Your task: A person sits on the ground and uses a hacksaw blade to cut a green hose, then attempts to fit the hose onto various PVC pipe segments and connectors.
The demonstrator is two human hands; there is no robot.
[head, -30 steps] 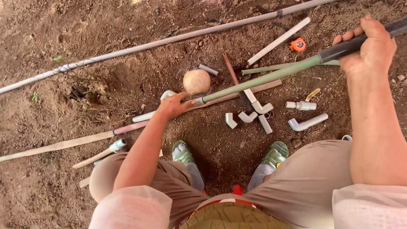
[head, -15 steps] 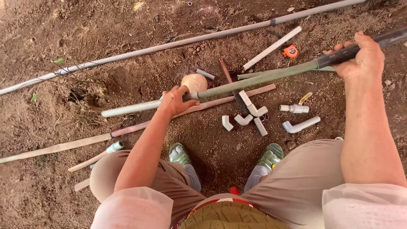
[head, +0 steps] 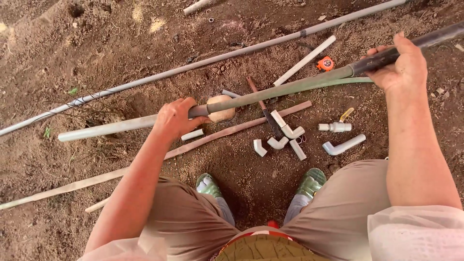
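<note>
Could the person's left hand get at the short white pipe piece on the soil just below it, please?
Probably yes, once freed: the left hand is closed round the long pipe, and the short white pipe piece lies uncovered beside it with nothing between.

One head cam, looks steeply down, close over knees, feet, dirt ground (head: 58, 58)

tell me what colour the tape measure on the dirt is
Orange with a dark centre; the tape measure shows only in the head view.
</note>
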